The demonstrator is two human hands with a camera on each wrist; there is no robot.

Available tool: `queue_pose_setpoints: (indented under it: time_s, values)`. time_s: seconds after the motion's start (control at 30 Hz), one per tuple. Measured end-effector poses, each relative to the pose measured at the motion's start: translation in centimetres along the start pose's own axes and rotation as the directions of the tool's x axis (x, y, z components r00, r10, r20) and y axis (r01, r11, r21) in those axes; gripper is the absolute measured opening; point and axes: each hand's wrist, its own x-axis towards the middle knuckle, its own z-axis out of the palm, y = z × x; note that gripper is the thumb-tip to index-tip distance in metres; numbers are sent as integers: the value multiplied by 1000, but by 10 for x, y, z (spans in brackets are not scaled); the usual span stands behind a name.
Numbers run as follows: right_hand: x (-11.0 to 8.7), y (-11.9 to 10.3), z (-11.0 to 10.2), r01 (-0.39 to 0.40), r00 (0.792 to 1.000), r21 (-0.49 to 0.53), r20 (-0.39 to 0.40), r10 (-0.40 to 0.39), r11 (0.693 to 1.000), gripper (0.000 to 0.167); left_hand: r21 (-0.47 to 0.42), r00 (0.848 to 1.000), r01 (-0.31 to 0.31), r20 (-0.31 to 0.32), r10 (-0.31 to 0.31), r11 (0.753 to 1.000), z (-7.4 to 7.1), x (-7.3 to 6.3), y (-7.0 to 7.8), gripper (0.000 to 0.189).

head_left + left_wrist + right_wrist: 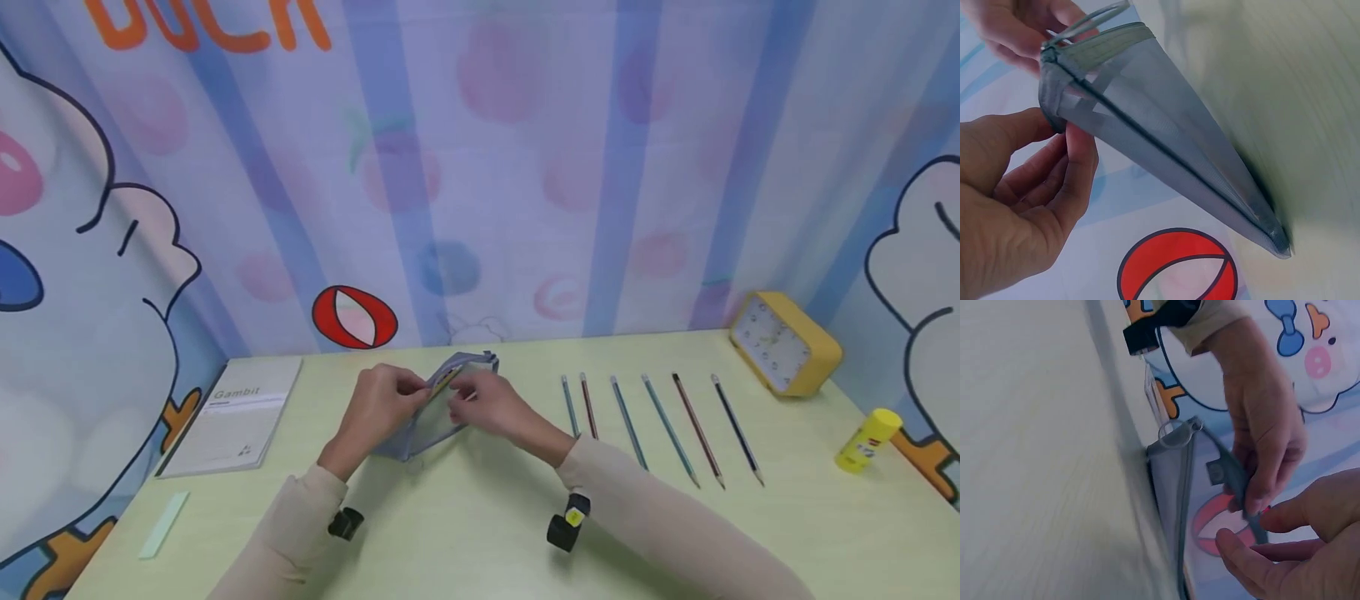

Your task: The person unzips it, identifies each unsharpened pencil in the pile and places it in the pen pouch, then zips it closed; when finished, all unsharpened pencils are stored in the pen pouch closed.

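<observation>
A grey-blue mesh zip pouch (427, 433) stands tilted on the table between both hands, its mouth spread. My left hand (382, 404) pinches the upper edge of the pouch between thumb and fingers, as the left wrist view also shows for the left hand (1029, 181) and the pouch (1147, 119). At the mouth is my right hand (487, 404), its fingers bent loosely. Seen from the right wrist, the thumb and fingers of the right hand (1310, 544) stand apart beside the pouch edge. A narrow yellowish strip (446, 382) shows in the mouth.
Several pencils (663, 417) lie in a row right of the pouch. Beyond them are a yellow clock (783, 342) and a yellow glue stick (868, 440). A notebook (232, 417) and a pale green ruler (164, 525) lie at left. A printed curtain (487, 167) hangs behind.
</observation>
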Motion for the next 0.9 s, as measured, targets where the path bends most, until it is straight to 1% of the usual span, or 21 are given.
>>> queue_pose_setpoints:
  time_s: [0.03,0.1,0.17,0.27,0.33,0.4,0.5,0.57,0.63,0.7,0.77,0.83,0.9]
  values:
    - [-5,-1,-3,27,1000,-16,6,-27,1000,42,-2,1000,3,1,-3,1000,0,0,-1,13]
    - [-15,-4,-9,56,998,-25,12,-55,998,37,-4,1000,4,1,-4,1000,1,-1,-2,13]
    - [-23,-5,-17,82,997,-44,11,-81,996,36,-3,1000,1,0,-1,1000,1,-1,-2,13]
    - [-33,-4,-31,120,993,-91,-6,-121,989,37,-4,1000,-6,0,6,1000,2,-1,-1,12]
    - [-37,1,-41,129,990,-127,-32,-134,983,37,-2,1000,-17,-4,17,1000,1,0,-1,12]
    - [-38,8,-50,111,991,-119,-61,-119,987,38,0,999,-31,-9,31,1000,1,0,-1,11]
    - [-38,21,-63,43,995,-37,-92,-46,998,38,4,999,-39,-11,39,999,2,0,-2,10]
    - [-38,31,-69,5,994,9,-113,-4,1000,38,3,999,-39,-7,39,999,2,0,-2,11]
    - [-40,39,-75,-22,990,4,-137,22,1000,39,0,999,-40,-5,40,999,3,0,-2,11]
    - [-43,46,-80,-40,985,-49,-169,31,998,39,-3,999,-50,-3,50,999,3,-1,-3,11]
    - [-47,52,-83,-44,981,-126,-191,19,991,40,-7,998,-61,-3,61,998,4,-1,-3,12]
    - [-49,57,-86,-40,979,-200,-203,-1,979,40,-10,998,-70,-3,70,998,4,-2,-3,12]
    - [-52,62,-87,-34,980,-266,-199,-20,963,39,-12,997,-73,-1,73,997,4,-2,-3,12]
